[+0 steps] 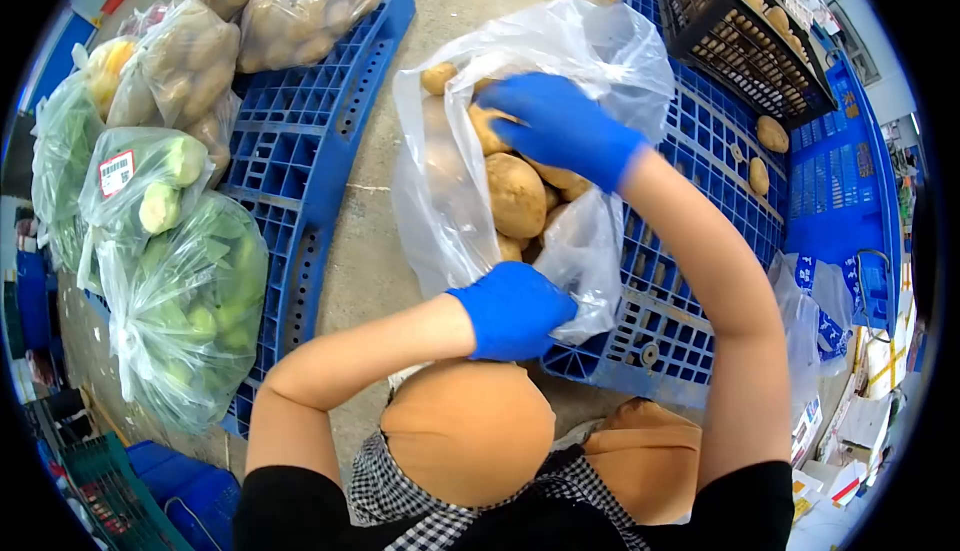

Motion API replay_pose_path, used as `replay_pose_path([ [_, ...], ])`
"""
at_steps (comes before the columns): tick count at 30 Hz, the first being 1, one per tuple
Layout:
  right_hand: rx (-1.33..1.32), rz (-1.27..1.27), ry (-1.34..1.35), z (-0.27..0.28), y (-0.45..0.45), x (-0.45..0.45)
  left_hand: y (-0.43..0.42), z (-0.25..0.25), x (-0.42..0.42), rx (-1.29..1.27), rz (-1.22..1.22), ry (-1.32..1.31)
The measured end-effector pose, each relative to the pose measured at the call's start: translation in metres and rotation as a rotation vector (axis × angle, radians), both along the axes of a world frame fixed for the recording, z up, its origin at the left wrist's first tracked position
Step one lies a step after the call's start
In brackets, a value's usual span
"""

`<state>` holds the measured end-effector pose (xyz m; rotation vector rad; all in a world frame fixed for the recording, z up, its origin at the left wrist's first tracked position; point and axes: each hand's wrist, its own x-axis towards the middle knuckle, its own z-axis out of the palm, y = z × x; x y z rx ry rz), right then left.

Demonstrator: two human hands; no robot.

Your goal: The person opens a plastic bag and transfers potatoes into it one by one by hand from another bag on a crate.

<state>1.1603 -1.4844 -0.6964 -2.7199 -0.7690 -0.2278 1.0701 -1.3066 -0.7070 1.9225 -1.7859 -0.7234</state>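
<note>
A large clear plastic bag (425, 211) stands with its mouth spread, holding several potatoes (517, 196). My left hand (515, 311), in a blue glove, is closed on the near edge of the bag; the fingertips are mostly hidden. Inside the mouth is my right hand (575, 129), also blue-gloved and slightly blurred. Its fingers and thumb are around a potato (488, 129) on top of the others. A smaller potato (437, 78) shows at the far left of the bag's mouth.
On the left blue pallet (300, 201) are bags of potatoes (180, 71) and bags of green vegetables (190, 301). The right blue pallet (690, 336) bears a black crate (750, 51) of potatoes and loose potatoes (771, 134). A blue crate (840, 191) stands farther right.
</note>
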Motion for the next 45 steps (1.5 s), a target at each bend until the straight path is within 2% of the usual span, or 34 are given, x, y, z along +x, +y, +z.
replay_pose_path([
  [3, -0.254, -0.216, 0.147, -0.048, 0.047, 0.098, -0.005, -0.013, 0.001, -0.028, 0.004, 0.055],
  [5, -0.505, -0.338, 0.243, -0.081, 0.060, 0.148, -0.013, -0.017, 0.001, 0.073, -0.065, 0.067],
  [7, -0.220, -0.466, 0.100, -0.144, 0.048, 0.175, -0.017, -0.056, -0.010, -0.117, -0.037, 0.172],
  [8, -0.225, -0.542, 0.000, -0.156, 0.052, 0.175, -0.019, -0.071, -0.009, -0.182, -0.032, 0.288],
  [10, 0.056, -0.553, -0.028, -0.179, 0.046, 0.184, -0.013, -0.039, 0.012, -0.014, -0.126, 0.310],
  [11, 0.183, -0.523, 0.002, -0.164, 0.050, 0.173, -0.010, -0.029, 0.021, 0.077, -0.166, 0.319],
  [12, 0.281, -0.435, 0.123, -0.146, 0.045, 0.156, -0.008, -0.044, 0.017, -0.004, -0.158, 0.386],
  [13, 0.380, -0.346, 0.248, -0.102, 0.040, 0.130, -0.007, -0.044, 0.021, -0.020, -0.167, 0.385],
  [15, 0.772, -0.296, 0.602, -0.061, 0.013, 0.096, -0.002, -0.040, 0.026, -0.053, -0.177, 0.407],
  [17, 0.960, -0.302, 0.727, -0.030, -0.029, 0.055, 0.003, -0.038, 0.028, -0.152, -0.139, 0.436],
  [19, 0.652, -0.336, 0.837, -0.023, -0.078, 0.032, 0.004, -0.026, 0.032, -0.161, -0.152, 0.360],
  [22, 0.803, -0.623, 1.008, -0.044, -0.112, 0.026, 0.011, 0.005, 0.031, -0.174, -0.095, 0.203],
  [25, 0.706, -0.588, 0.889, -0.057, -0.097, 0.048, 0.022, 0.031, 0.035, -0.220, 0.002, 0.086],
  [27, 0.535, -0.660, 0.524, -0.071, -0.086, 0.058, 0.025, 0.037, 0.031, -0.183, 0.029, 0.026],
  [29, 0.695, -0.571, 0.696, -0.074, -0.081, 0.086, 0.022, 0.039, 0.023, -0.062, 0.014, -0.031],
  [31, 0.386, -0.625, 0.528, -0.091, -0.090, 0.109, 0.018, 0.036, 0.015, -0.095, 0.018, -0.127],
  [32, -0.054, -0.643, 0.465, -0.092, -0.107, 0.114, 0.017, 0.034, 0.012, -0.114, 0.021, -0.178],
  [33, -0.496, -0.642, 0.387, -0.090, -0.131, 0.114, 0.017, 0.032, 0.013, -0.172, 0.032, -0.079],
  [35, -0.327, -0.876, 0.164, -0.051, -0.187, 0.087, 0.025, 0.027, 0.024, -0.292, 0.053, 0.123],
  [36, -0.808, -0.722, 0.448, -0.025, -0.209, 0.093, 0.036, 0.027, 0.027, -0.266, 0.099, 0.297],
  [39, -0.636, -0.799, 0.341, -0.005, -0.256, 0.072, 0.047, 0.046, 0.049, -0.100, -0.002, 0.331],
  [40, -0.568, -0.802, 0.306, -0.009, -0.266, 0.070, 0.046, 0.060, 0.051, -0.164, 0.001, 0.214],
  [43, -0.437, -0.771, 0.231, -0.017, -0.269, 0.074, 0.045, 0.080, 0.044, -0.108, -0.177, -0.067],
  [45, -0.371, -0.739, 0.200, -0.023, -0.267, 0.080, 0.040, 0.074, 0.031, -0.103, -0.151, -0.027],
])
